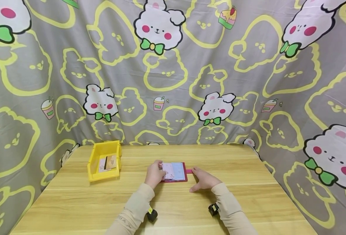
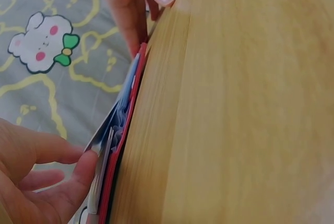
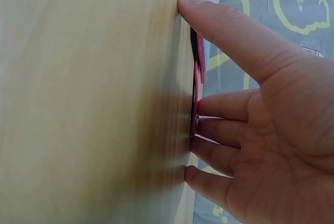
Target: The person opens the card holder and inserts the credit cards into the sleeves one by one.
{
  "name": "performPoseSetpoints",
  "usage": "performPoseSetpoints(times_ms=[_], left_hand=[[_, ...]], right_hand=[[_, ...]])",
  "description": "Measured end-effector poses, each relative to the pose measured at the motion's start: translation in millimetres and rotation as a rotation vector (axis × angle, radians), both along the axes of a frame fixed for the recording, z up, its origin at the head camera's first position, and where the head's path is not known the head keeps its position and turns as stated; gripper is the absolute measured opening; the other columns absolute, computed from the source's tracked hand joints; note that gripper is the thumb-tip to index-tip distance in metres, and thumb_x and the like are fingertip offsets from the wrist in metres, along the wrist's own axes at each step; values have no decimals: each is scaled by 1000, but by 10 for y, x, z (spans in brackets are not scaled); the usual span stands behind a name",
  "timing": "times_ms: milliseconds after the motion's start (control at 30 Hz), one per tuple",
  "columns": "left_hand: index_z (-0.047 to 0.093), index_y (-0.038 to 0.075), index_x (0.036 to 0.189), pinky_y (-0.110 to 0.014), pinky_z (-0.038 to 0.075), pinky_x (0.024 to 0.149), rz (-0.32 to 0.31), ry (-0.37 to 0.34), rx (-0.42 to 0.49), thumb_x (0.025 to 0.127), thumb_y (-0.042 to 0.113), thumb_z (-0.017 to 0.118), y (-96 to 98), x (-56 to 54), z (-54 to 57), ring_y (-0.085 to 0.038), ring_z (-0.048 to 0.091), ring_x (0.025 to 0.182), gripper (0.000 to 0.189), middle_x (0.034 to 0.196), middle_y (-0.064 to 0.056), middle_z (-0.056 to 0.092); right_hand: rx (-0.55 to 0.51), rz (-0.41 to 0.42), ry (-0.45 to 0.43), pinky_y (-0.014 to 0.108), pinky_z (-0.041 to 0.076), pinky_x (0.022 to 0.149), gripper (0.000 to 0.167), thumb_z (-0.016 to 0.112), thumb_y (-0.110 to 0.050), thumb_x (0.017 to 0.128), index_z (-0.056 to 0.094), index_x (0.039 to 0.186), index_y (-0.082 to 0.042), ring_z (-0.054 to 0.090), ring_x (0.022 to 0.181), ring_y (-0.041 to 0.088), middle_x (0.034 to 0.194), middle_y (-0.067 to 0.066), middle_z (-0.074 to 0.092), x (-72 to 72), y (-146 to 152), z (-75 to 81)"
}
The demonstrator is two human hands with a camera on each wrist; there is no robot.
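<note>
A red card holder lies opened out on the table, its blue and pale pink inner leaves showing. My left hand is at its left side; in the left wrist view, thumb and forefinger pinch the raised edge of a card. Whether that card is loose or part of a leaf, I cannot tell. On the right, the holder's red strap sticks out flat. My right hand rests its fingertips on the strap and the tabletop, with the fingers extended and the thumb spread apart.
A yellow bin stands at the table's back left with a few cards inside. A patterned curtain hangs behind the wooden table and along both sides. Black wrist cameras are strapped at both sleeves.
</note>
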State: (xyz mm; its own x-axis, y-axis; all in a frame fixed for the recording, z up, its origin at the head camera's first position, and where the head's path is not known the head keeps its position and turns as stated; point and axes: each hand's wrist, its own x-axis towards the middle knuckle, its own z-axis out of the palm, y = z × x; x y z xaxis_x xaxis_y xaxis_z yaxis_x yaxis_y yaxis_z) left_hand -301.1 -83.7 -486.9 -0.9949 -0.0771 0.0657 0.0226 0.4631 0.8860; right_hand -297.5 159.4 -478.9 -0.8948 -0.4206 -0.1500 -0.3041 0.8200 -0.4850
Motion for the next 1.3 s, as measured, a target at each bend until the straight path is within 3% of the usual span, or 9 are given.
performPoseSetpoints(times_ms=[200, 333, 467, 600, 867, 1300], left_hand=[[54, -8, 128, -21, 50, 45, -8, 12, -2, 78, -9, 70, 54, 3, 17, -11, 55, 55, 52, 103, -21, 62], [56, -7, 126, -22, 51, 49, -6, 25, -48, 78, -5, 71, 105, 17, 41, -14, 61, 62, 51, 104, -22, 67], [58, -5, 124, -31, 57, 67, -9, 29, -108, 78, -2, 72, 151, 27, 59, -22, 68, 85, 48, 108, -23, 69], [57, -6, 126, -40, 56, 85, -38, 28, -134, 78, -1, 70, 192, 43, 63, -30, 66, 103, 50, 113, -25, 68], [53, -6, 131, -45, 52, 94, -132, 50, -234, 77, 2, 70, 268, 88, 67, -32, 63, 107, 58, 122, -26, 64], [55, -7, 128, -45, 53, 92, -169, 48, -209, 77, 4, 74, 283, 79, 58, -31, 63, 103, 55, 121, -28, 64]], right_hand=[[5, 4, 6, 53, 30, 117, 99, 88, -33, 70, 37, 144, 9, 32, 142, 43, 154, 29, 31, 4, -6, 12], [6, 6, 7, 53, 30, 117, 100, 88, -32, 69, 37, 144, 9, 32, 142, 44, 154, 29, 31, 4, -11, 14], [-1, 5, 5, 53, 30, 117, 100, 88, -32, 69, 37, 144, 9, 32, 142, 43, 154, 29, 31, 4, -12, 14], [0, 1, -1, 52, 30, 117, 100, 88, -33, 70, 37, 145, 8, 32, 143, 43, 154, 28, 31, -1, -8, 4], [-8, 6, 7, 52, 30, 117, 99, 88, -32, 70, 38, 144, 9, 33, 142, 43, 154, 29, 31, -3, -9, -8], [-4, 7, 11, 53, 30, 117, 99, 88, -32, 70, 38, 143, 10, 33, 141, 44, 153, 30, 31, -3, -8, 0]])
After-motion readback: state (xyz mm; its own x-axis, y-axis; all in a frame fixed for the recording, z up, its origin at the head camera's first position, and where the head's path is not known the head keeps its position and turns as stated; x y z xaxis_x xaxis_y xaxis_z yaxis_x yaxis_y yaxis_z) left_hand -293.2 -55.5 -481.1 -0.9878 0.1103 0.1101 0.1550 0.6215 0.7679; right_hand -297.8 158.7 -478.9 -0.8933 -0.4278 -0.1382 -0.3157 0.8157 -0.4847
